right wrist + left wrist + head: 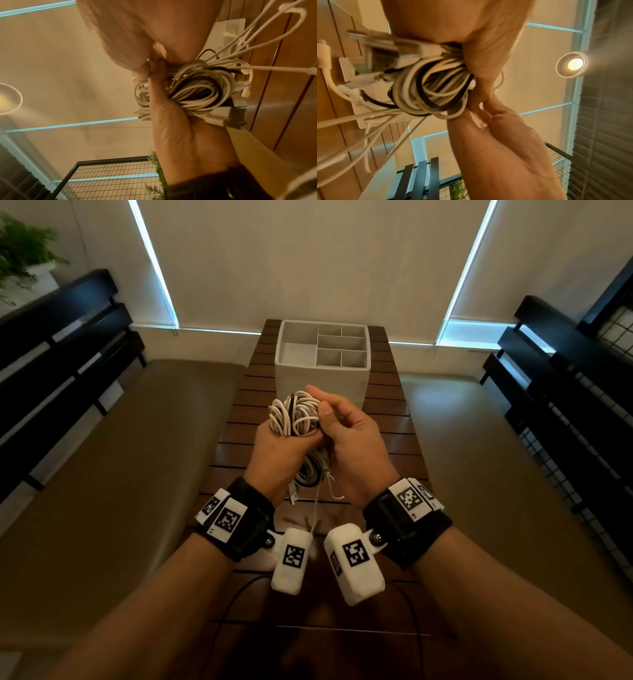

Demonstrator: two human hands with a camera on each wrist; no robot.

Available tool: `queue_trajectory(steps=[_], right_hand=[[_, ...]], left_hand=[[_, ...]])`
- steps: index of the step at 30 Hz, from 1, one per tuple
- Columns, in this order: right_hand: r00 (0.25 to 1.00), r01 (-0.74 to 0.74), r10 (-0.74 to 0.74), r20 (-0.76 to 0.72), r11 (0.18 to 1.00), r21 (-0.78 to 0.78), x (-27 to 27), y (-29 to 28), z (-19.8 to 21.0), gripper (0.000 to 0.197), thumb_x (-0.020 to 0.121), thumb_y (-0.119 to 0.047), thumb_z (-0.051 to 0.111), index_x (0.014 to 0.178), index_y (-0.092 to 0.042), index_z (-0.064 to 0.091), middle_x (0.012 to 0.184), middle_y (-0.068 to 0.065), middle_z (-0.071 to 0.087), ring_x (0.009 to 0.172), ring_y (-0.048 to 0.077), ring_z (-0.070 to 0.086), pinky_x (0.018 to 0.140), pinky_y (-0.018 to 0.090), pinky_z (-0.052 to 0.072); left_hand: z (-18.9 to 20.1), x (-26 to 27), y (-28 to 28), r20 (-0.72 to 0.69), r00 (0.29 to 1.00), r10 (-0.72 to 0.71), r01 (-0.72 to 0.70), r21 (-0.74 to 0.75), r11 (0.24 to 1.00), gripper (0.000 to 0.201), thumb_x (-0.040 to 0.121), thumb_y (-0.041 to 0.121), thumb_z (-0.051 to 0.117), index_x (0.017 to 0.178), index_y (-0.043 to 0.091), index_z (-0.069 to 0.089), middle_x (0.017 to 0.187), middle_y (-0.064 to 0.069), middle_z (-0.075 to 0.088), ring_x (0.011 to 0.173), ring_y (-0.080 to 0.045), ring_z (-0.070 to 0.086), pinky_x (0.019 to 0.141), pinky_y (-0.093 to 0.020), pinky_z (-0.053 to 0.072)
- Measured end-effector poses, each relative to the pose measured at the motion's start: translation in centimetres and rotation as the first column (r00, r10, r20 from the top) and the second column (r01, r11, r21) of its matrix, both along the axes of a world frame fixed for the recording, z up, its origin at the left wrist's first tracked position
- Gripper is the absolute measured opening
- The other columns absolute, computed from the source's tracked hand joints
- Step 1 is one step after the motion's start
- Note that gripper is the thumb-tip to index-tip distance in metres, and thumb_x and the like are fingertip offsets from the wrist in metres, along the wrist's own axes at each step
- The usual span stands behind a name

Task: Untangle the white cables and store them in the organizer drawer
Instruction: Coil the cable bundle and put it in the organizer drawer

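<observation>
A tangled bundle of white and dark cables (295, 414) is held above the slatted wooden table (394, 440). My left hand (279, 450) grips the bundle (433, 86) round its middle. My right hand (352, 440) meets it from the right, thumb and fingers pinching loops at the bundle's (197, 89) side. Loose white ends and a USB plug (293, 496) hang below my hands. More plugs (382, 51) stick out near the left palm. The white organizer (342, 381), divided into several compartments, stands at the table's far end, just beyond the hands.
Tan cushioned benches (120, 457) run along both sides of the table, with black slatted backs (51, 364). Thin black wires (236, 594) lie on the near tabletop under my wrists. A plant (20, 251) stands at far left.
</observation>
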State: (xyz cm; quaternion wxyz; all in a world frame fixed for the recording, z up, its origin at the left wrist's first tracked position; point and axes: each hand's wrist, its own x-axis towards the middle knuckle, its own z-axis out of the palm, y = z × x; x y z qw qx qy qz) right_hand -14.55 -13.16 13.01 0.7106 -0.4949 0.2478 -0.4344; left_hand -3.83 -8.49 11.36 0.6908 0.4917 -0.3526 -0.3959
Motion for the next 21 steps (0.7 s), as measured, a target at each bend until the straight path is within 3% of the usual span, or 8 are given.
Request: queue_trajectory(steps=[3,5,7,10,13,16,18,21], right_hand=[[0.999,-0.035,0.035,0.014,0.999,0.003,0.1,0.7,0.5,0.032,0.108,-0.011,0.052,0.138,-0.008,0.064,0.131,0.02,0.069,0.127,0.036,0.064,0.111,0.051,0.05],[1.0,-0.018,0.018,0.002,1.0,-0.025,0.5,1.1,0.8,0.031,0.107,-0.011,0.054,0.136,-0.01,0.066,0.133,0.017,0.069,0.13,0.027,0.063,0.11,0.046,0.052],[0.999,0.018,-0.021,-0.029,0.995,-0.095,0.8,1.6,1.0,0.03,0.106,-0.009,0.055,0.133,-0.013,0.069,0.141,0.012,0.064,0.136,0.01,0.057,0.106,0.028,0.053],[0.993,0.036,-0.058,-0.101,0.976,-0.214,0.6,1.6,1.1,0.03,0.105,-0.009,0.058,0.132,-0.016,0.07,0.155,0.01,0.053,0.145,0.006,0.045,0.105,0.016,0.048],[0.986,0.061,-0.091,-0.142,0.978,-0.199,-0.1,0.6,2.1,0.024,0.104,-0.016,0.06,0.123,-0.013,0.076,0.147,0.006,0.06,0.135,0.013,0.057,0.103,0.028,0.055],[0.966,0.086,-0.145,-0.212,0.96,-0.266,-0.4,-1.4,3.8,0.039,0.106,-0.042,0.05,0.122,-0.018,0.076,0.128,0.0,0.074,0.122,0.012,0.066,0.11,0.04,0.051],[0.975,-0.078,0.036,-0.218,0.98,-0.184,0.0,-1.9,4.8,0.053,0.108,-0.052,0.04,0.131,-0.014,0.069,0.122,0.006,0.076,0.119,0.019,0.07,0.113,0.047,0.046],[0.927,-0.298,0.243,-0.284,0.94,-0.167,0.6,-1.7,5.8,0.069,0.107,-0.055,0.035,0.122,0.001,0.071,0.11,0.02,0.077,0.107,0.033,0.074,0.107,0.049,0.052]], left_hand=[[0.1,0.4,0.4,0.033,0.999,0.001,0.0,-0.019,1.0,0.026,0.09,0.002,0.076,0.115,0.01,0.072,0.111,-0.011,0.078,0.107,-0.027,0.075,0.09,-0.04,0.061],[0.1,0.5,0.4,0.024,0.999,0.026,-0.025,-0.041,0.999,0.024,0.093,0.003,0.074,0.116,0.012,0.072,0.113,-0.009,0.078,0.109,-0.026,0.074,0.089,-0.037,0.06],[-0.2,0.5,0.4,-0.004,0.998,0.056,-0.056,-0.088,0.994,0.023,0.096,0.008,0.072,0.118,0.01,0.071,0.117,-0.013,0.076,0.112,-0.03,0.073,0.093,-0.043,0.06],[-0.2,0.6,0.5,0.0,0.999,0.053,-0.053,-0.114,0.992,0.02,0.094,0.014,0.072,0.114,0.011,0.072,0.114,-0.018,0.076,0.11,-0.033,0.073,0.093,-0.046,0.06],[-0.1,1.1,0.6,0.057,0.998,-0.015,0.019,-0.072,0.997,0.017,0.094,-0.002,0.07,0.11,0.005,0.069,0.1,-0.009,0.076,0.095,-0.022,0.073,0.083,-0.034,0.06],[0.0,0.8,0.6,0.12,0.99,-0.077,0.08,-0.023,0.996,0.018,0.087,-0.007,0.075,0.097,0.007,0.069,0.088,-0.007,0.07,0.086,-0.022,0.068,0.085,-0.041,0.059],[0.1,0.1,0.5,0.174,0.976,-0.132,0.137,-0.018,0.99,0.023,0.085,-0.009,0.075,0.105,0.001,0.069,0.096,-0.01,0.071,0.094,-0.022,0.068,0.092,-0.042,0.057],[0.2,-0.7,0.7,0.183,0.961,-0.207,0.206,0.021,0.978,0.036,0.084,-0.014,0.075,0.114,0.003,0.069,0.108,-0.01,0.075,0.103,-0.023,0.072,0.092,-0.037,0.059]])
